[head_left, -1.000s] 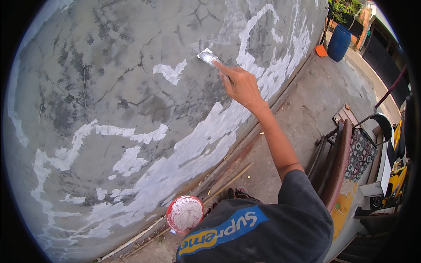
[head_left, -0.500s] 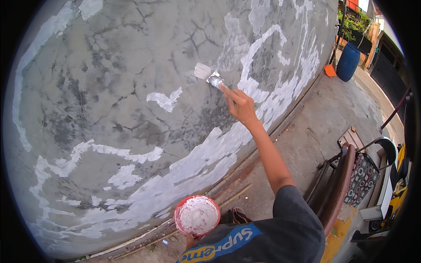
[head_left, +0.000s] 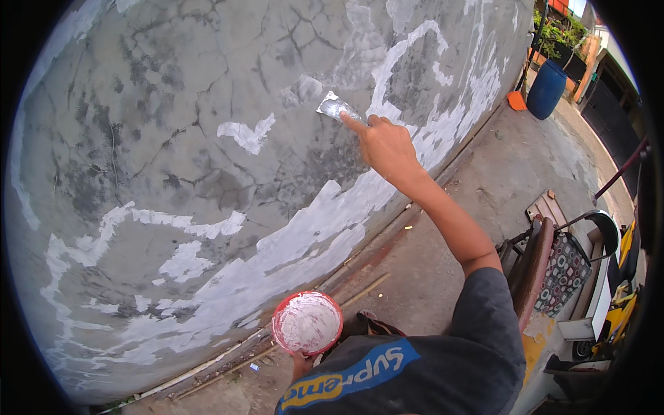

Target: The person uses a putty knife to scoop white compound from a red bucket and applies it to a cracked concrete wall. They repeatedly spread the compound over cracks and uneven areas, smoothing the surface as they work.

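My right hand (head_left: 389,146) is closed round a putty knife (head_left: 337,107), index finger stretched along its blade. White filler clings to the blade's tip, which lies at the cracked grey wall (head_left: 173,173). Beside the tip is a thin, damp-looking smear of filler (head_left: 302,90). A thicker white patch (head_left: 247,133) sits lower left of it. Low down, my left hand (head_left: 301,361) grips the rim of a red bowl (head_left: 275,333) coated inside with white filler; most of its fingers are hidden beneath the bowl.
Long white filler bands run along the wall's lower part. A thin stick (head_left: 365,288) lies at the wall's foot. To the right stand a brown bench-like piece (head_left: 534,277) and a patterned cushion (head_left: 561,273). Farther off are a blue barrel (head_left: 546,90) and an orange dustpan-like thing (head_left: 516,101).
My right hand has drawn the putty knife slightly right, off the fresh smear it was spreading. The view has shifted a little. The left hand still holds the bowl.
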Motion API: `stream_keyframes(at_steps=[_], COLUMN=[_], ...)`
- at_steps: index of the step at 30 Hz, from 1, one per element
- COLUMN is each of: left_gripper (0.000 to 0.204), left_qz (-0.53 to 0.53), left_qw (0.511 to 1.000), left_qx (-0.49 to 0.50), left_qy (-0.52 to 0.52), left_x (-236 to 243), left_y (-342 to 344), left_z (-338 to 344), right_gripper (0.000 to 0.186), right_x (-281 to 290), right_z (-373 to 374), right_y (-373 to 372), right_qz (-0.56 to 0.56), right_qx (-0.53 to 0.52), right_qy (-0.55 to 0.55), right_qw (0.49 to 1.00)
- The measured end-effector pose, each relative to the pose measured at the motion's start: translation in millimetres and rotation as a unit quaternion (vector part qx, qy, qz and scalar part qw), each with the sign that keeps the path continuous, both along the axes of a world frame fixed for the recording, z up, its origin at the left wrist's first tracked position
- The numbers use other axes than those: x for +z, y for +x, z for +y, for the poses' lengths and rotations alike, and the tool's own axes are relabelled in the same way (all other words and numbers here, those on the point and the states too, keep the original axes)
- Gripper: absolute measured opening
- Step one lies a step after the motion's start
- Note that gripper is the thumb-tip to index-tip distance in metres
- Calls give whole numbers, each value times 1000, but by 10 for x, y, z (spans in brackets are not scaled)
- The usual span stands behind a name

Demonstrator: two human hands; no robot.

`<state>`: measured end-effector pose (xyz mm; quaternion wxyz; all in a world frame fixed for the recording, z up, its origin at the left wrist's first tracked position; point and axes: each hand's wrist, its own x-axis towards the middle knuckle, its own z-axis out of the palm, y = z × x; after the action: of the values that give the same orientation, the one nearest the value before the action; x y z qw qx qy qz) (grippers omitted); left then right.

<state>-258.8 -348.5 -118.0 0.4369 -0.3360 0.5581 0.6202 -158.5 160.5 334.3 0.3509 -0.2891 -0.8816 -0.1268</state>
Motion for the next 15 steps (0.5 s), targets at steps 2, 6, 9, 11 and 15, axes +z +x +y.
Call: stream_keyframes(at_steps=[2, 6, 9, 11, 15], left_gripper=[54, 54, 54, 54, 54], left_qz=[-9, -25, -39, -40, -52], left_qw=[1000, 999, 997, 997, 998], left_qx=[-16, -44, -58, -57, -38], left_qy=[0, 10, 10, 17, 8], left_x=[-81, -207, -192, -174, -55], left_y=[-43, -170, -260, -282, -182], left_z=[-21, 21, -65, -57, -166], right_gripper=[52, 53, 52, 50, 50], right_x=[-43, 150, 287, 294, 67], right_z=[18, -117, -66, -18, 70], right_y=[119, 84, -113, -169, 30], right_qz=[-14, 82, 131, 124, 43], right_qx=[-15, 33, 72, 72, -13], right_qy=[-27, -12, 26, 37, -9], right_qw=[999, 996, 988, 989, 999])
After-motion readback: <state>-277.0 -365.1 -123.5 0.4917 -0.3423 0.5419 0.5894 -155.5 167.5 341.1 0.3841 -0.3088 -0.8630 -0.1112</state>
